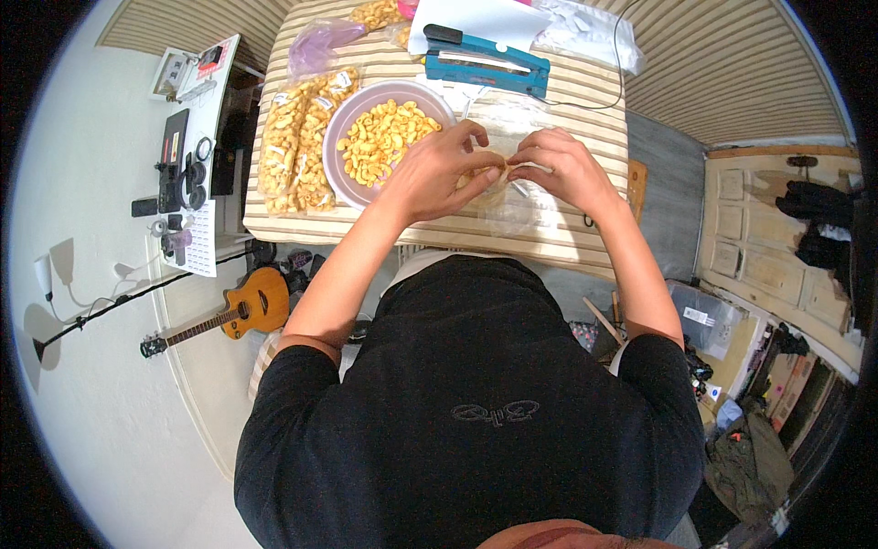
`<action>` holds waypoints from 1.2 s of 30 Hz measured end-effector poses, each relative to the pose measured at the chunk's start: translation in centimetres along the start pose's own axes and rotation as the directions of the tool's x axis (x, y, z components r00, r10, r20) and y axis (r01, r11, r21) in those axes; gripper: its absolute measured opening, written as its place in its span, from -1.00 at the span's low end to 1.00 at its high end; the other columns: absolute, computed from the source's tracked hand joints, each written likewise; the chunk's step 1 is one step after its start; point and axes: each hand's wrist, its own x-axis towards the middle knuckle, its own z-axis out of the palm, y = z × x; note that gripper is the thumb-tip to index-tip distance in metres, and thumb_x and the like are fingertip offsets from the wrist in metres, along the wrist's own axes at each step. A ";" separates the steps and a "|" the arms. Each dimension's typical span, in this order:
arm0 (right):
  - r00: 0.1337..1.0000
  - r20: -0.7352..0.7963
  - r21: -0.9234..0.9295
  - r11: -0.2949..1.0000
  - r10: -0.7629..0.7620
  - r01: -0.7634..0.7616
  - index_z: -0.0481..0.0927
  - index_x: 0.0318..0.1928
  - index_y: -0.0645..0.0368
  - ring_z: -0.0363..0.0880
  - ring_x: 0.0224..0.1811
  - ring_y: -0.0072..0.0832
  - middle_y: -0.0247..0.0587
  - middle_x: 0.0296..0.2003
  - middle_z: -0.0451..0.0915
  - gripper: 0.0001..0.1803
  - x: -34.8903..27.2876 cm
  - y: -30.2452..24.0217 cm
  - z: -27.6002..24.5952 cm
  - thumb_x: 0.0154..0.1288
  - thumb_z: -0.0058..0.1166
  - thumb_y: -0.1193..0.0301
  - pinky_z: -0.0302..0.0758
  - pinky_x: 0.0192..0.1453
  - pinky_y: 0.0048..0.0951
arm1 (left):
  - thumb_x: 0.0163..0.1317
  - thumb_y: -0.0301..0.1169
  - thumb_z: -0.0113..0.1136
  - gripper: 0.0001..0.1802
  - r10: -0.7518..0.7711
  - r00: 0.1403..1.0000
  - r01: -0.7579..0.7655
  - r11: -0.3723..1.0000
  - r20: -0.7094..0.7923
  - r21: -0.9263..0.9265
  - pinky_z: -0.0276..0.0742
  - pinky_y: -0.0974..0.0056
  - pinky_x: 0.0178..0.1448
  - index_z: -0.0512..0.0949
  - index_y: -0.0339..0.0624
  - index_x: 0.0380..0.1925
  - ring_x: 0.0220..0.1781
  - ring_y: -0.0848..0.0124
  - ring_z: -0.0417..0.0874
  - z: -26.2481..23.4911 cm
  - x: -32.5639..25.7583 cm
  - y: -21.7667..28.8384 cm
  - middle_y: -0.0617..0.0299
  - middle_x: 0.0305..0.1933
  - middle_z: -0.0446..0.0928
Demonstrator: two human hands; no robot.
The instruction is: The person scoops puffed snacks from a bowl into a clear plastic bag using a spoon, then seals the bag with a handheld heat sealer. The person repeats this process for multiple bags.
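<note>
Over the striped tablecloth, my left hand (444,174) and my right hand (569,174) meet with fingertips almost touching. Thumb and fingers of each are pinched on a clear plastic bag (514,212), whose thin film is hard to make out against the cloth. Close to my left hand stands a pale lilac bowl (335,157) holding curved orange-yellow puffed snacks (384,137). Beyond my hands lies a teal impulse sealer (487,66) with a dark handle end and a cord. More clear film (512,110) is spread between the sealer and my fingers.
Filled snack bags (297,137) lie left of the bowl, with a purplish plastic bag (322,46) behind them. White sheets (476,20) and crumpled plastic (594,37) sit at the far edge. The sealer's dark cord (615,87) curves down the right side. A guitar (256,302) stands left below the table.
</note>
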 end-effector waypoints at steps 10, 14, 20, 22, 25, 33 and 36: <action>0.999 0.031 -0.006 1.000 0.027 -0.027 0.84 -0.14 0.13 0.77 -0.01 -0.20 -0.26 -0.16 0.76 -0.78 -0.2 -0.9 -0.7 0.26 0.57 0.36 0.63 0.18 -0.16 | 0.56 -0.16 0.36 -0.76 0.035 0.999 -0.031 0.975 -0.016 0.221 0.75 -0.09 0.09 0.89 0.02 -0.05 -0.01 -0.03 0.83 -0.3 0.6 -0.5 0.07 0.06 0.77; 0.999 0.034 -0.008 1.000 0.022 -0.021 0.83 -0.15 0.13 0.76 -0.02 -0.20 -0.25 -0.17 0.75 -0.78 -0.2 -1.2 -0.9 0.26 0.57 0.36 0.62 0.17 -0.15 | 0.47 -0.21 0.43 -0.79 -0.012 0.993 0.046 0.957 -0.119 0.288 0.77 -0.10 -0.03 0.90 -0.07 -0.18 -0.14 -0.03 0.85 -0.2 0.6 -1.6 0.10 -0.14 0.81; 0.998 0.046 -0.032 0.999 0.042 -0.041 0.82 -0.17 0.13 0.75 -0.03 -0.19 -0.25 -0.18 0.74 -0.78 -0.4 -0.8 -1.5 0.27 0.57 0.32 0.62 0.16 -0.14 | 0.37 -0.22 0.45 -0.76 -0.087 0.994 0.104 0.941 -0.068 0.323 0.77 -0.06 -0.09 0.87 -0.14 -0.35 -0.20 -0.02 0.83 -1.7 0.4 -2.9 0.04 -0.24 0.79; 0.996 0.047 -0.040 0.997 0.075 -0.073 0.81 -0.19 0.13 0.75 -0.02 -0.18 -0.25 -0.18 0.74 -0.76 -0.6 -0.5 -1.6 0.27 0.57 0.30 0.63 0.16 -0.13 | 0.34 -0.23 0.47 -0.77 -0.042 0.997 0.060 0.955 -0.068 0.290 0.78 -0.06 -0.07 0.87 -0.14 -0.34 -0.19 -0.02 0.83 -2.3 0.4 -3.0 0.04 -0.23 0.80; 0.993 0.034 -0.078 0.991 0.112 -0.109 0.78 -0.19 0.13 0.75 0.00 -0.15 -0.25 -0.15 0.74 -0.73 -0.6 0.0 -1.7 0.26 0.59 0.26 0.64 0.17 -0.12 | 0.31 -0.25 0.51 -0.80 -0.015 0.997 0.031 0.972 -0.070 0.232 0.78 -0.05 -0.06 0.87 -0.14 -0.33 -0.18 -0.02 0.84 -2.5 0.2 -3.0 0.04 -0.21 0.81; 0.990 -0.040 -0.033 0.990 0.136 -0.138 0.73 -0.12 0.17 0.76 0.07 -0.10 -0.21 -0.11 0.75 -0.70 0.4 -0.1 -0.8 0.27 0.59 0.35 0.67 0.20 -0.13 | 0.26 -0.30 0.66 -0.82 -0.090 0.995 0.098 0.975 -0.050 0.200 0.82 0.01 0.03 0.89 -0.12 -0.23 -0.10 0.01 0.89 -2.0 0.2 -3.7 0.07 -0.11 0.86; 0.989 -0.033 0.040 0.989 0.147 -0.145 0.73 -0.12 0.20 0.79 0.02 -0.10 -0.18 -0.10 0.77 -0.73 0.6 0.2 -0.9 0.29 0.58 0.43 0.71 0.15 -0.15 | 0.28 -0.22 0.63 -0.78 -0.062 0.994 0.075 0.986 -0.090 0.149 0.77 -0.03 -0.06 0.86 -0.12 -0.26 -0.16 -0.02 0.84 -2.1 0.4 -4.0 0.09 -0.18 0.80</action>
